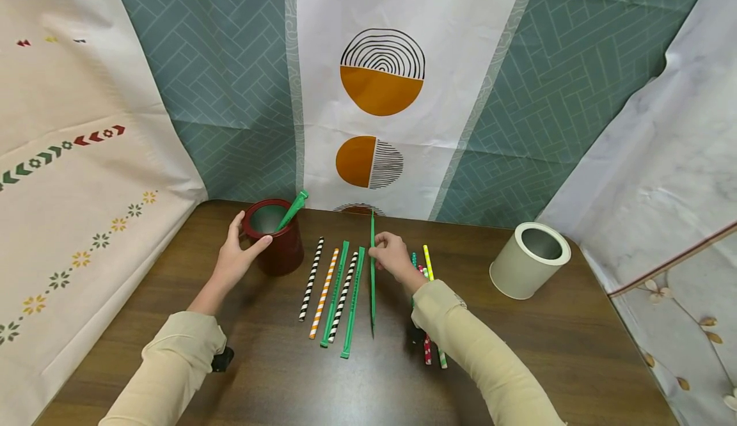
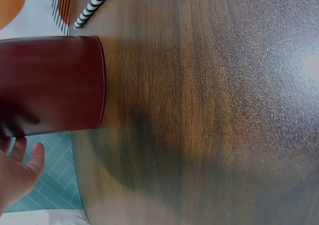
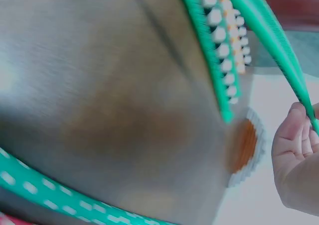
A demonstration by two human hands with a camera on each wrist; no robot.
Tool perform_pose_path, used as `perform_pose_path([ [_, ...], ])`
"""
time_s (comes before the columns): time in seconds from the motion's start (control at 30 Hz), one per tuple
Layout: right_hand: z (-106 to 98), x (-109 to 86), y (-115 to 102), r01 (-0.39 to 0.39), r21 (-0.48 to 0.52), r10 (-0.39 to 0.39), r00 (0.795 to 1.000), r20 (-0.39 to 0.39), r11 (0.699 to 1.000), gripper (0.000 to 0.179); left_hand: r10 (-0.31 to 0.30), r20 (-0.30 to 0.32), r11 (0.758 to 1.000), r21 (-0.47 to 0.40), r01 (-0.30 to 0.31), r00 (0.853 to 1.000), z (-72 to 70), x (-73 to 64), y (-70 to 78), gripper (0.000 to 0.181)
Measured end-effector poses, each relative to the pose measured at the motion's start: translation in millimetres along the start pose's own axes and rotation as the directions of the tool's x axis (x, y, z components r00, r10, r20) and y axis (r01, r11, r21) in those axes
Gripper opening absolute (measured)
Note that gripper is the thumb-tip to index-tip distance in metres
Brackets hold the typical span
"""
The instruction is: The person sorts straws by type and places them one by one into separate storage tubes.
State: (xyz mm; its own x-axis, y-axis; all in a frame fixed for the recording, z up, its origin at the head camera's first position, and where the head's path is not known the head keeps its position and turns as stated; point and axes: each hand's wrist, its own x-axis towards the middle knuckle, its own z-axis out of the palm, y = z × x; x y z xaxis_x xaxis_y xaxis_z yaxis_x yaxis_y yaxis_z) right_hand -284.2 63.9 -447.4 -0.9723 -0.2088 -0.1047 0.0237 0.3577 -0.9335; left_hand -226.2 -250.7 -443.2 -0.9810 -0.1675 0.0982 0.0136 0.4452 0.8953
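Observation:
My left hand (image 1: 235,254) holds a dark red canister (image 1: 283,254), thumb at the near rim and fingers around the far left side. A green wrapped straw (image 1: 293,211) leans inside it, its top above the rim. In the left wrist view, fingertips touch the wall of the canister (image 2: 55,85). My right hand (image 1: 394,256) pinches another green wrapped straw (image 1: 373,295) near its upper part, between thumb and fingers. In the right wrist view this straw (image 3: 269,33) hangs over the table. Beside it lie two green wrapped straws (image 1: 353,304).
Black-and-white striped straws (image 1: 311,279) and an orange-and-white one (image 1: 324,293) lie with the green ones. Under my right forearm are yellow (image 1: 428,261), red dotted (image 1: 427,350) and teal dotted straws (image 3: 60,192). A cream canister (image 1: 515,266) stands at right; patterned cloth hangs behind the table.

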Motion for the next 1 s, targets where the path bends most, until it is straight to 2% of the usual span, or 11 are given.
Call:
perform_pose_path([
  [0.23, -18.6, 0.3, -36.6, 0.054, 0.081, -0.054, 0.999, -0.006, 0.995, 0.016, -0.002, -0.001, 1.000, 0.000, 0.002, 1.000, -0.3, -0.5, -0.5, 0.085],
  [0.37, -25.8, 0.6, -57.0, 0.093, 0.148, -0.093, 0.996, -0.002, 0.985, 0.011, 0.003, -0.001, 1.000, 0.002, -0.003, 1.000, -0.5, -0.9, 0.4, 0.085],
  [0.5, -31.3, 3.2, -76.3, 0.120, 0.226, -0.121, 0.993, -0.009, 0.967, 0.015, 0.011, 0.001, 1.000, 0.002, -0.011, 1.000, -0.8, -1.2, 1.9, 0.085],
  [0.7, -37.0, 3.3, -107.8, 0.137, 0.354, -0.131, 0.990, -0.041, 0.925, 0.013, 0.019, -0.001, 1.000, 0.006, -0.019, 1.000, -1.1, -1.0, 2.3, 0.085],
  [0.9, -36.6, -2.1, -134.8, 0.205, 0.421, -0.187, 0.979, -0.083, 0.883, 0.013, 0.023, 0.000, 1.000, 0.008, -0.023, 1.000, -0.5, 0.2, 0.4, 0.086],
  [1.0, -31.8, -4.0, -145.4, 0.253, 0.464, -0.226, 0.968, -0.114, 0.849, 0.014, 0.024, -0.001, 1.000, 0.005, -0.024, 1.000, -0.2, 0.3, -0.6, 0.086],
])
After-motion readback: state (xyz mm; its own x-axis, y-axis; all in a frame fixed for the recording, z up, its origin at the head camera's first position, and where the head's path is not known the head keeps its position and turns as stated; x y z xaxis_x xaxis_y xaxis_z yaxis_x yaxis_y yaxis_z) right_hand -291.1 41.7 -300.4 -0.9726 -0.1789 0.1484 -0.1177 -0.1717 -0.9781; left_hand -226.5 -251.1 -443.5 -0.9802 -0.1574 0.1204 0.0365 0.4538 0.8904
